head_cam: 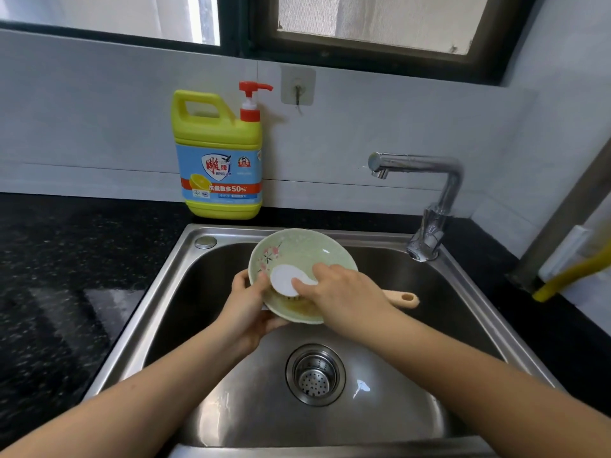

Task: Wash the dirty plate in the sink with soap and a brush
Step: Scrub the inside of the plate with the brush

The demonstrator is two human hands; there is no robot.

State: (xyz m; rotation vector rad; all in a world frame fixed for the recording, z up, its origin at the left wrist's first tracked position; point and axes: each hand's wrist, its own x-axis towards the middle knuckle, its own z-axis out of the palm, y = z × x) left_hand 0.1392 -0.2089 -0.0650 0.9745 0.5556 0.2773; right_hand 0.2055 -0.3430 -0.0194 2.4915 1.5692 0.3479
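A pale green plate [302, 251] with a pink flower pattern is held tilted above the steel sink [185, 269]. My left hand [246, 302] grips its lower left rim, thumb on the inside. My right hand [344, 292] grips a brush [284, 280] with a white head, pressed against the plate's inner face; its peach handle end [405, 298] sticks out to the right past my hand. Brownish residue shows on the plate's lower part, under the brush. A yellow dish soap bottle [220, 153] with a red pump stands on the counter behind the sink.
The chrome tap [429, 193] stands at the sink's back right, spout pointing left, with no water running. The drain strainer [315, 375] sits in the basin floor. Black speckled counter [66, 259] lies to the left. A yellow hose [568, 276] runs at the right edge.
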